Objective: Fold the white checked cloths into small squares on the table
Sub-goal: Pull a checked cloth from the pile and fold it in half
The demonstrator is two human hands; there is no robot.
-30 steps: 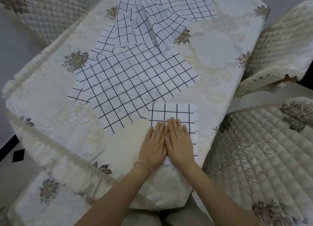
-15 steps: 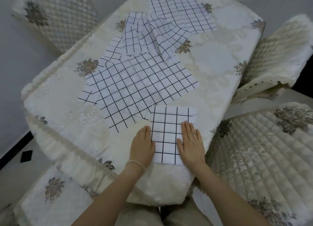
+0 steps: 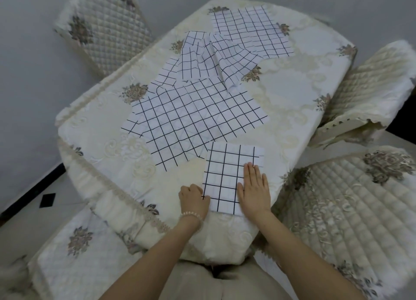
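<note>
While your right hand [image 3: 255, 188] lay flat with straight fingers on the right part of the folded cloth [image 3: 227, 176], your left hand [image 3: 193, 198] had its fingers curled at that cloth's near left corner, and it appeared to pinch the edge there, though the exact hold could not be confirmed. The folded cloth sat at the near right end of the table [image 3: 96, 128], close to the table edge nearest you. For the next fold, judged from this layout, you were best advised to keep the flat palm pressing as an anchor, lift the left edge evenly, and align the grid lines before creasing. Beyond the folded cloth, touching its far left corner, lay a large open cloth [image 3: 191, 117]; a crumpled cloth [image 3: 209, 56] and another flat cloth [image 3: 252, 32] lay farther off. Quilted chairs [image 3: 360, 205] stood just right of the folded cloth. The open cloth overlapped the corner and could have dragged along; the near table edge left little margin
</note>
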